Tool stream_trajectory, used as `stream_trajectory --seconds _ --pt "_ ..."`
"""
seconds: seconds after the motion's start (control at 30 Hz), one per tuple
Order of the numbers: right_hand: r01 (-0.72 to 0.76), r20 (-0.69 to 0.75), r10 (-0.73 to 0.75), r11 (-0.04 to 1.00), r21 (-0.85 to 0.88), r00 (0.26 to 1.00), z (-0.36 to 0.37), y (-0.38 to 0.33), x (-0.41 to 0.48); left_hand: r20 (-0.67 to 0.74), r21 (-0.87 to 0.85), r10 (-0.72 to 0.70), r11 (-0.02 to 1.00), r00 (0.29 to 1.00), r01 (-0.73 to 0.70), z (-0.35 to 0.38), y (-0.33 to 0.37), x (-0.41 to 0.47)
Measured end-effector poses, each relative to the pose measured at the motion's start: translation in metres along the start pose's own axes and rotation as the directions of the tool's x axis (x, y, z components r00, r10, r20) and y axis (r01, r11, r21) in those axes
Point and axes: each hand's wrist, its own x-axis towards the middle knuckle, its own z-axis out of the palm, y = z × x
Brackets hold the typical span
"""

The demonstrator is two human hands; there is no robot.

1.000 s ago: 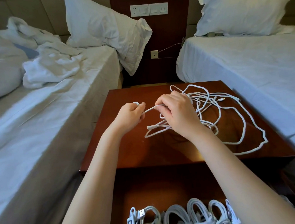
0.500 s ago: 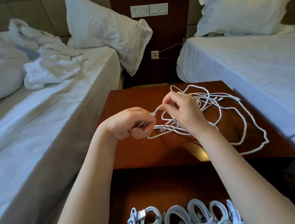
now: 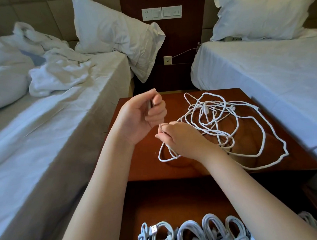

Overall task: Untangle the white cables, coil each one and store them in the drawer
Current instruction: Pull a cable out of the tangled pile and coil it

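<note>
One cable [image 3: 159, 154]: looped under right grip [image 3: 180, 138], pinched there.
Left grip [image 3: 144, 115]: raised, curled round cable end.
Tangle [image 3: 205, 109]: rightward, beyond right grip; nearer it.

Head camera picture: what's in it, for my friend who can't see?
A left hand and right hand hold a strand from the tangled white cables on a wooden nightstand. Coiled cables sit in the open drawer below.

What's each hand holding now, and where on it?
The left hand grips what looks like a cable end, blurred. The right hand pinches a strand of the white cable tangle at its near-left edge.
</note>
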Motion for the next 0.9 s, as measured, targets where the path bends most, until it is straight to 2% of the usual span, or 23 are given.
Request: stream_trajectory --seconds 0.1,0.2,0.3,0.37,0.47,0.53,0.6,0.77,0.9 --pt "0.0 0.097 -0.002 1.0 0.023 0.995 -0.001 -0.007 -0.001 -0.238 0.041 0.147 0.989 0.96 -0.141 0.0 -0.003 0.005" --pt "-0.018 0.161 0.007 0.997 0.073 0.987 -0.006 -0.006 -0.002 -0.486 0.08 0.278 0.958 0.829 -0.275 0.001 -0.006 0.011" --pt "0.011 0.116 -0.027 0.99 0.141 0.993 -0.011 -0.004 -0.002 -0.606 0.229 0.413 0.909 0.68 -0.348 -0.003 -0.012 0.013" --pt "0.005 0.129 -0.023 0.991 0.137 0.991 -0.017 -0.002 -0.002 -0.631 0.457 0.522 0.848 0.574 -0.269 -0.007 -0.018 0.012" --pt "-0.094 0.193 0.06 0.981 0.172 0.979 -0.031 0.002 -0.003 -0.571 0.756 0.697 0.652 0.435 -0.052 -0.014 -0.023 0.01" --pt "-0.163 0.2 0.116 0.959 0.233 0.973 -0.038 0.004 -0.005 -0.517 0.834 0.739 0.548 0.432 0.061 -0.02 -0.025 0.01" --pt "-0.201 0.18 0.148 0.924 0.326 0.972 -0.042 0.004 -0.005 -0.444 0.893 0.764 0.416 0.468 0.169 -0.025 -0.031 0.011" --pt "-0.257 0.186 0.185 0.806 0.533 0.965 -0.041 0.005 -0.004 -0.297 0.949 0.734 0.155 0.611 0.274 -0.029 -0.045 0.011" --pt "-0.204 0.038 0.225 0.786 0.583 0.974 -0.034 0.008 -0.003 -0.288 0.929 0.649 0.01 0.704 0.37 -0.032 -0.049 0.01"
